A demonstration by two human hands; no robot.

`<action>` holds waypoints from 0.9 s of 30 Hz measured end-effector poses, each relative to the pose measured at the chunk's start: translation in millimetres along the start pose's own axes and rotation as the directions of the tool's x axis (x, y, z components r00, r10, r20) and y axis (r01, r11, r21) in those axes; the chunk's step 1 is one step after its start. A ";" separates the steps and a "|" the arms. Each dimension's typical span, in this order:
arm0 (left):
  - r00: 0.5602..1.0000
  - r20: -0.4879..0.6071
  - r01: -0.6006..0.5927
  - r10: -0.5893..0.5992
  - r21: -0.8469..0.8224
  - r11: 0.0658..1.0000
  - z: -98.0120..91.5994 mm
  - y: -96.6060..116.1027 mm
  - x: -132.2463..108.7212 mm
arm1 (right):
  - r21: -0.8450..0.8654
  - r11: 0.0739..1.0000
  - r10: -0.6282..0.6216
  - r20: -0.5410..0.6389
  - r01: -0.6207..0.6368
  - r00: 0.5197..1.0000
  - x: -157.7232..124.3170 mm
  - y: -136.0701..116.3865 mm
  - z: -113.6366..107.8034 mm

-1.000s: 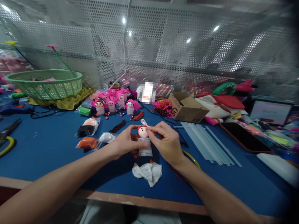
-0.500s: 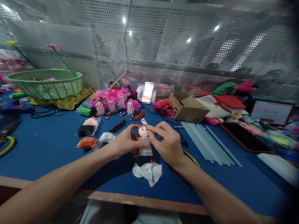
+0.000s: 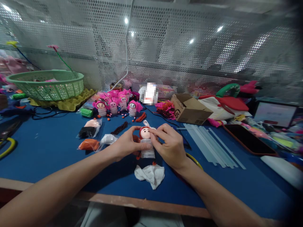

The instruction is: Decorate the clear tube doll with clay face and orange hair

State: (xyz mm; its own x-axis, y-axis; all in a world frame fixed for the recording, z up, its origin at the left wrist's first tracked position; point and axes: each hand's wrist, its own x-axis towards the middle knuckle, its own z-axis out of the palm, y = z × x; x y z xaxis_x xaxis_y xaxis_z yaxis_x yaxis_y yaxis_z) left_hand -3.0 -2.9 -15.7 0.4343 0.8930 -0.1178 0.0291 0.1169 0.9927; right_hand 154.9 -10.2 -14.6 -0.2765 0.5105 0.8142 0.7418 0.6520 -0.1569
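A small doll with a pale round face, red head covering and white ribbed body stands upright at the middle of the table. My left hand is closed around its side, thumb across the body. At the right of the face, my right hand has its thumb and fingers pinched together against the head; whatever lies between the fingertips is hidden. Just below the doll lies a crumpled white cloth. To the left are bags of orange clay, white clay and black clay.
Several pink-haired dolls stand behind. A green basket is at back left, scissors at the left edge. Rightward lie a cardboard box, translucent glue sticks and a phone. The table's front edge runs close by.
Both hands and the doll stay almost exactly in place. A blurred brownish shape has come in at the far left edge.
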 end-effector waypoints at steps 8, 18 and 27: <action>1.000 -0.005 0.001 -0.001 -0.010 1.000 0.0 0.3 0.7 | -0.016 0.999 -0.038 -0.005 0.038 0.999 -0.1 0.6 0.6; 1.000 -0.022 -0.016 0.016 -0.003 1.000 2.0 3.8 -0.6 | 0.005 0.999 -0.050 -0.014 0.050 0.999 0.1 -0.1 0.7; 0.999 -0.021 -0.026 0.027 0.013 1.000 1.6 3.9 -1.2 | 0.043 0.998 -0.044 -0.030 0.045 0.999 0.3 -1.1 0.7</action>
State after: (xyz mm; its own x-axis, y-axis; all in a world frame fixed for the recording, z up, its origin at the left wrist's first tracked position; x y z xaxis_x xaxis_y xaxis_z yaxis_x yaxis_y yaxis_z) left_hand -2.0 -4.2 -11.6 0.4157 0.9049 -0.0918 0.0296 0.0875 0.9957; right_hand 153.6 -10.4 -14.6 -0.2904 0.4645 0.8366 0.7013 0.6982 -0.1442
